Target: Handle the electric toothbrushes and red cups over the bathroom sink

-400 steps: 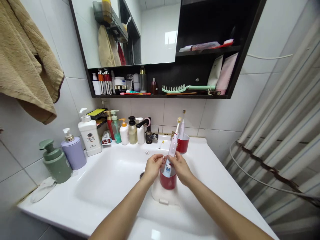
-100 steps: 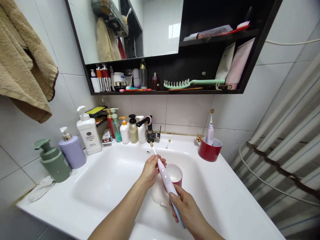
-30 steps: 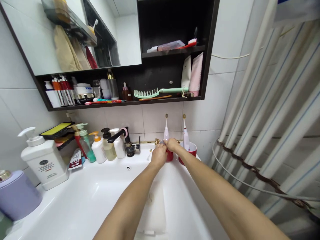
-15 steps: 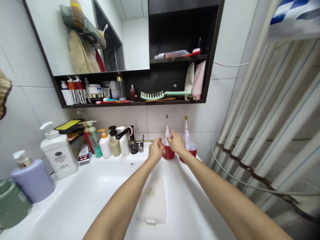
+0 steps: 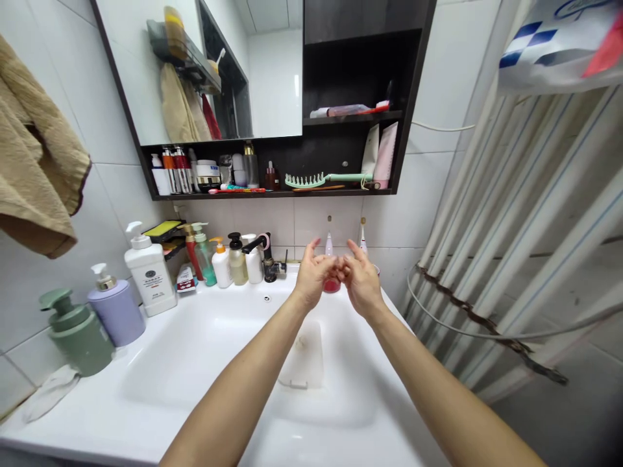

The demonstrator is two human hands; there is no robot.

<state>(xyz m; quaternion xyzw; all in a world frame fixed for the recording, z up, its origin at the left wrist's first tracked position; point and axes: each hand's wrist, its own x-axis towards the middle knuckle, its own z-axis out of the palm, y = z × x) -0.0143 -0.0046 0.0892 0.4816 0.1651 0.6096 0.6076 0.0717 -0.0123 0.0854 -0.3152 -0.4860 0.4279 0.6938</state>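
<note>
My left hand and my right hand are raised above the back of the white sink. Their thumbs point up and apart, while the half-curled fingertips meet in the middle. I see nothing held in either hand. Just behind them a red cup shows in part, with a pale electric toothbrush standing upright in it. To the right stands a second electric toothbrush; its cup is mostly hidden behind my right hand.
A black faucet stands left of the hands. Several pump bottles line the left ledge, among them a lilac bottle and a green one. A whitish tray lies in the basin. Above hangs a dark mirror cabinet; pipes run at right.
Both hands have drawn back from the red cup and come together in front of it, fingertips meeting. The view has shifted, showing more of the left side.
</note>
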